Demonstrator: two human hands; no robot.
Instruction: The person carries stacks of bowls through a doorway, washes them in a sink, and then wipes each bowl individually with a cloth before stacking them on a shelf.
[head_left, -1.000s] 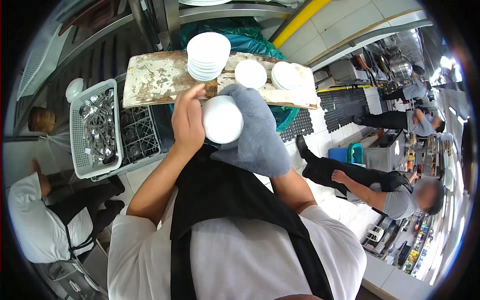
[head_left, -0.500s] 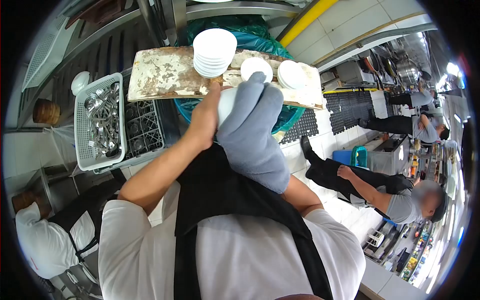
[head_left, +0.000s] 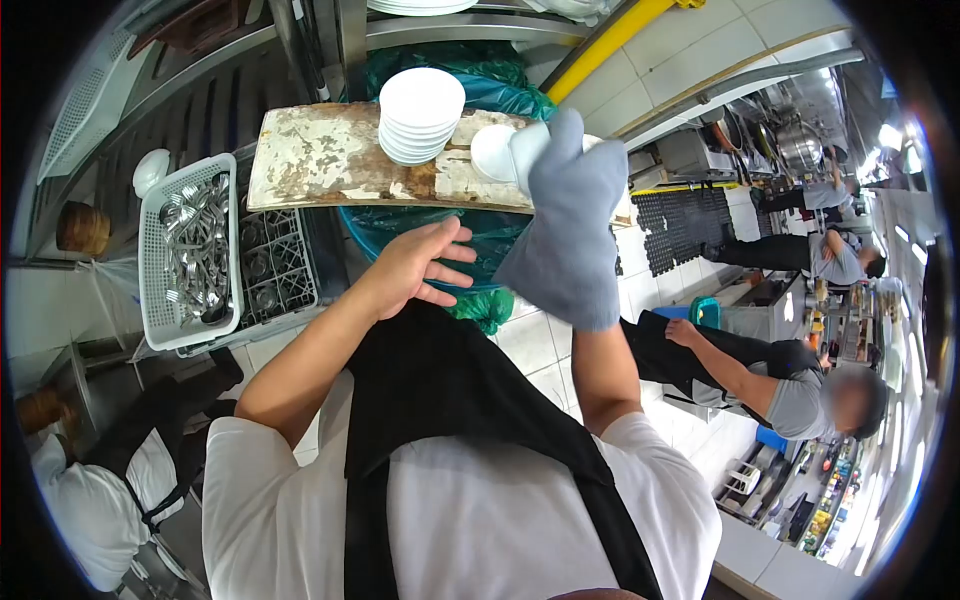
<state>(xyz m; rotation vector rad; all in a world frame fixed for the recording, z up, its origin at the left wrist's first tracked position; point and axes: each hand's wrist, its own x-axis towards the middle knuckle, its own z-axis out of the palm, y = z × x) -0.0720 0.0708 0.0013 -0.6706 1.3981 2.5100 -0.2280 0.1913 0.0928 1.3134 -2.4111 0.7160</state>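
My right hand [head_left: 575, 210] is wrapped in a grey cloth [head_left: 572, 255] that hides its fingers. It holds a small white bowl [head_left: 528, 150], tilted, over the right part of a worn wooden board [head_left: 320, 160]. Right beside that bowl, another white dish [head_left: 492, 154] rests on the board. A stack of white bowls [head_left: 421, 110] stands further left on it. My bare left hand [head_left: 428, 268] is open just in front of the board, fingers spread, holding nothing. The cloth and right hand mostly cover the board's right end.
To the left, a white basket [head_left: 147, 260] of cutlery sits beside a rack [head_left: 290, 280] of glasses. Green plastic bags [head_left: 490, 310] lie under and behind the board. A co-worker in grey [head_left: 800, 400] is at the right; another person in white [head_left: 85, 500] is lower left.
The bowl has left my left hand, which has drawn back and opened. My right hand has moved right with the cloth and bowl, covering the dishes at the board's right end.
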